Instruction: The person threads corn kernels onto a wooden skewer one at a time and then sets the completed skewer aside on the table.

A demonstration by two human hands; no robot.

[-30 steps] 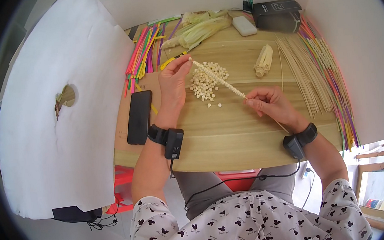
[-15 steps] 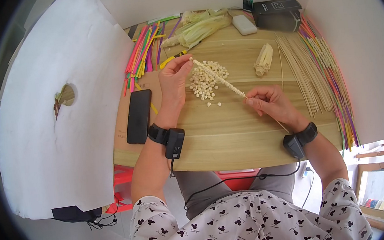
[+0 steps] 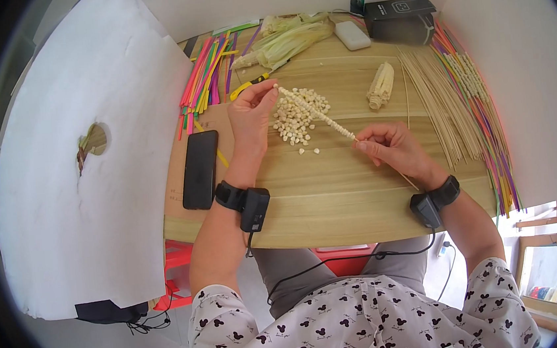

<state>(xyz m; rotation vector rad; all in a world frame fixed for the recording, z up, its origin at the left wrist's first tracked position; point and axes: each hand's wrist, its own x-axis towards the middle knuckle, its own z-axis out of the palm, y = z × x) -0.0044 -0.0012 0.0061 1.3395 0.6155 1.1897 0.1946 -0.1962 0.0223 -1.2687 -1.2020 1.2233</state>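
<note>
A thin stick threaded with pale corn kernels [image 3: 316,113] slants down to the right between my hands. My left hand [image 3: 252,120] pinches at its upper end, around a kernel. My right hand [image 3: 392,151] is closed on the stick just below the row of kernels, and the bare end sticks out under the palm. Beneath the stick, a pile of loose kernels [image 3: 294,123] lies on the wooden table [image 3: 334,202], with a couple of kernels apart in front.
A black phone [image 3: 201,170] lies left of my left forearm. Behind are colored strips [image 3: 207,74], a yellow cutter [image 3: 249,86], corn husks [image 3: 293,40], a white case [image 3: 352,35] and a black box [image 3: 401,21]. Rightward are a cob [image 3: 381,86], bare sticks [image 3: 441,106] and kernel-threaded sticks [image 3: 469,78].
</note>
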